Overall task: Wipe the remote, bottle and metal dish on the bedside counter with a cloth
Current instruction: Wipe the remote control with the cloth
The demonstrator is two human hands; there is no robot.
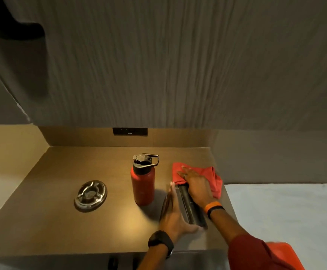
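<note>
Pressed red cloth (197, 177) onto black remote (190, 206) near table's (42, 221) right edge, right hand (196, 185) flat; left hand (175, 215) open, steadying; risked nudging red bottle (142, 184) over

Bottle (143, 187) red, with black cap. Cloth (213, 177) red. Remote (190, 206) black. Metal dish (91, 195) silver, shiny. Counter (65, 227) brown, faint wood grain. Wall panel (158, 65) grey-brown with vertical streaks. Bed (285, 207) pale bluish-white. Wristband (213, 206) orange and black; watch (161, 242) black; sleeve (256, 252) dark red.
</note>
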